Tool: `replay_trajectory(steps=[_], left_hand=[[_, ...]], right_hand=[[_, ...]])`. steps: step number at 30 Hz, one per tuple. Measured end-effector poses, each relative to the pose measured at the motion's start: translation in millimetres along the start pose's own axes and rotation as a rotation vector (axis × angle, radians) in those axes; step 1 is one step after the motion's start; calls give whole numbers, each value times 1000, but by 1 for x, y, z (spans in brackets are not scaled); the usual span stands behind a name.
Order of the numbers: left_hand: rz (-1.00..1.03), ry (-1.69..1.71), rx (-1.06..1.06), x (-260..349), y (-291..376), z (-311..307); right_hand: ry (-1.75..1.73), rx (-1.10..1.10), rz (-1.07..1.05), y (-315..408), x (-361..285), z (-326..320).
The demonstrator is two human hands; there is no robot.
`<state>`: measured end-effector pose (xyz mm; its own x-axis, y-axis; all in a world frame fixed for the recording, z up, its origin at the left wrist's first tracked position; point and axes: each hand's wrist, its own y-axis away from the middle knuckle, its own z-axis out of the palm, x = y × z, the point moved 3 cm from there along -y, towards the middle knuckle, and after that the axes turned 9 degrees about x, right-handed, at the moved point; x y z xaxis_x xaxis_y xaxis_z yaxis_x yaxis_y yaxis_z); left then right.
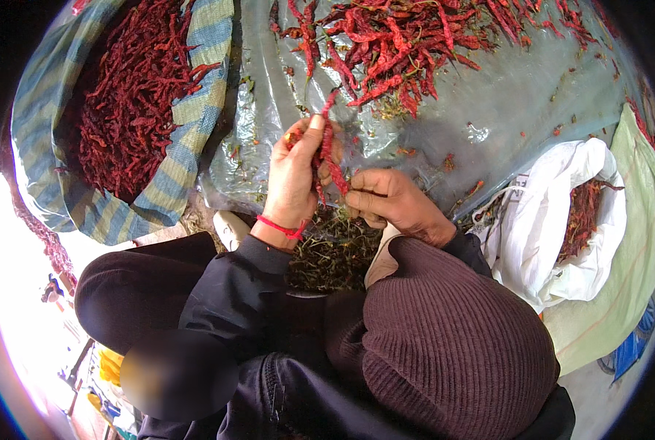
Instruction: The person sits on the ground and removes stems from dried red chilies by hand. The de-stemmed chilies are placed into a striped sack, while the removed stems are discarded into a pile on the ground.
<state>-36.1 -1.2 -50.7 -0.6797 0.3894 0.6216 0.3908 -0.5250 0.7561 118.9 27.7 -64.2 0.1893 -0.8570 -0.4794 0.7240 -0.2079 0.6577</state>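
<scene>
My left hand [297, 170], with a red cord around its wrist, is closed on several dried red chili peppers [329, 148] above the edge of a plastic sheet. To its right, my right hand [396, 201] has its thumb and fingertips at the lower end of one of these peppers; whether it grips the pepper is hard to tell. Beyond the hands, a pile of dried red chilies [399, 44] lies on the plastic sheet [525, 93]. Below the hands, between my legs, is a heap of greenish-brown stems [333, 253].
At the left stands an open blue-and-beige striped sack [206, 93] full of dried chilies [129, 110]. A white sack [531, 220] holding darker chilies [583, 220] stands at the right, against a pale green sack [597, 330]. My knees flank the stems.
</scene>
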Motion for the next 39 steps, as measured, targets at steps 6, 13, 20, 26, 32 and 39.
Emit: replay_trajectory(steps=[6, 13, 20, 26, 32, 39], left_hand=[[110, 184, 249, 2, -4, -9], [104, 175, 287, 18, -14, -47], [-84, 67, 57, -13, -15, -13], [-192, -219, 25, -17, -7, -5], [-190, -134, -265, -10, 12, 31], [-239, -13, -344, 3, 16, 19]], right_hand=[[-254, 563, -308, -6, 2, -39], [724, 118, -185, 2, 16, -12], [1306, 1047, -855, -21, -42, -120], [156, 493, -301, 17, -31, -59], [62, 251, -213, 36, -32, -24], [114, 251, -171, 16, -36, -36]])
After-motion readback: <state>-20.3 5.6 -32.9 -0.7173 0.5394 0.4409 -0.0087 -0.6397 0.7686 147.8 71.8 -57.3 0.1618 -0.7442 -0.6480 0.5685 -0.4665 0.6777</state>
